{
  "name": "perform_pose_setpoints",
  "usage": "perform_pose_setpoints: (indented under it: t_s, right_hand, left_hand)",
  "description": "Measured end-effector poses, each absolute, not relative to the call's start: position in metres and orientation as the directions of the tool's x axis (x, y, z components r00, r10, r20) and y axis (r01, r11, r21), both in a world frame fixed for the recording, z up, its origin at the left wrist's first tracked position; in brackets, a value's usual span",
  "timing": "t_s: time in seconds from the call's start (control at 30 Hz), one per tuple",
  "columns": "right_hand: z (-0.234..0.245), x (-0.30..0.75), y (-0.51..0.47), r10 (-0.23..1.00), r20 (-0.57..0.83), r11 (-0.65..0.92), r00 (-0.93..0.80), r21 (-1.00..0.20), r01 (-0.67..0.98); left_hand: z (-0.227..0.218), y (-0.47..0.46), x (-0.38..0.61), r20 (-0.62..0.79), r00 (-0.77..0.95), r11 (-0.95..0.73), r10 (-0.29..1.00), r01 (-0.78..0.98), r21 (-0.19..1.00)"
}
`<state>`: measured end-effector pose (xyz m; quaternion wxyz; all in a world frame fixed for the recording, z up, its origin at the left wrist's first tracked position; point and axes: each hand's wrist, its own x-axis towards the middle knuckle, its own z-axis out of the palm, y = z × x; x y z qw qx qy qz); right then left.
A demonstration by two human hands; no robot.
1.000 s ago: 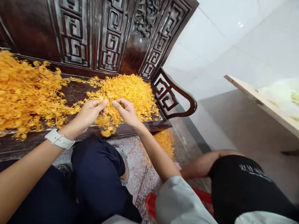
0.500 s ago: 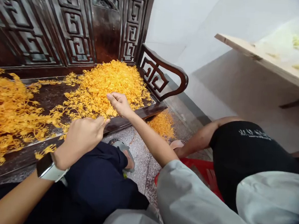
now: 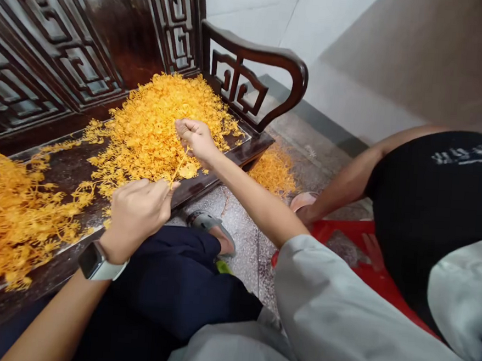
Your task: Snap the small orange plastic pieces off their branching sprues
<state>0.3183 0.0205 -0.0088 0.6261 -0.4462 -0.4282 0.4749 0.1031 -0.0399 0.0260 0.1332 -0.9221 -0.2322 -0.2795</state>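
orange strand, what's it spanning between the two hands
In the head view, one thin orange strand runs between the left hand and the right hand, over the bench edge.

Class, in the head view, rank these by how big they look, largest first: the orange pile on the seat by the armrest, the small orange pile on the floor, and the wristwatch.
1. Orange pile on the seat
2. Orange pile on the floor
3. Wristwatch, though it is nearer the camera, so its look flatters it.

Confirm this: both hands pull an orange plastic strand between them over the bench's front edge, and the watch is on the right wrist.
Wrong wrist. The head view shows the watch on the left wrist; the left hand and right hand do stretch the orange strand over the bench's front edge.
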Motion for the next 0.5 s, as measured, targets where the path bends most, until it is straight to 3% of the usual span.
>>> perform_pose_setpoints:
  t_s: [0.27,0.37,0.5]
  right_hand:
    - [-0.046,0.357,0.021,0.939,0.254,0.239,0.233,-0.967,0.09]
    - [-0.053,0.369,0.019,0.926,0.28,0.246,0.253,-0.957,0.157]
    - [-0.055,0.374,0.013,0.935,0.232,0.199,0.27,-0.969,0.144]
  left_hand:
    - [0.015,-0.033,0.119,0.523,0.818,-0.885,0.24,0.406,-0.229]
    - [0.011,-0.035,0.124,0.443,0.823,-0.882,0.356,0.453,-0.134]
    - [0.015,-0.037,0.141,0.228,0.798,-0.819,0.558,0.574,-0.007]
